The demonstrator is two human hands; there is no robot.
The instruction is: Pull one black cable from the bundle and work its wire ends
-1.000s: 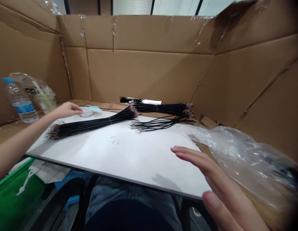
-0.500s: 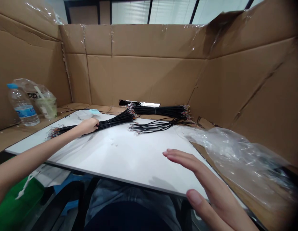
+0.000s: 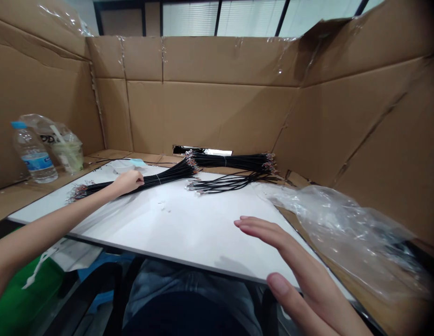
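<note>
My left hand [image 3: 129, 182] is closed at the middle of a tied bundle of black cables [image 3: 171, 174], its fingers curled on the near side. The bundle lies slantwise on the white board [image 3: 188, 233], with orange and white wire ends fanned out at its left. My right hand [image 3: 290, 252] hovers over the board's right front, thumb apart from the stretched fingers, holding nothing. Behind, a second tied bundle of black cables [image 3: 234, 161] lies crosswise. Several loose black cables [image 3: 227, 183] with white connectors lie in front of it.
At the left stand a water bottle [image 3: 38, 161] and a drink cup [image 3: 69, 154] in a clear bag. A clear plastic bag [image 3: 343, 228] lies along the right edge. Cardboard walls [image 3: 209, 107] enclose the board. Tiny white bits [image 3: 164, 207] lie mid-board.
My right hand has shifted very slightly left. My left hand stays at the cable bundle, and the cables look unchanged.
</note>
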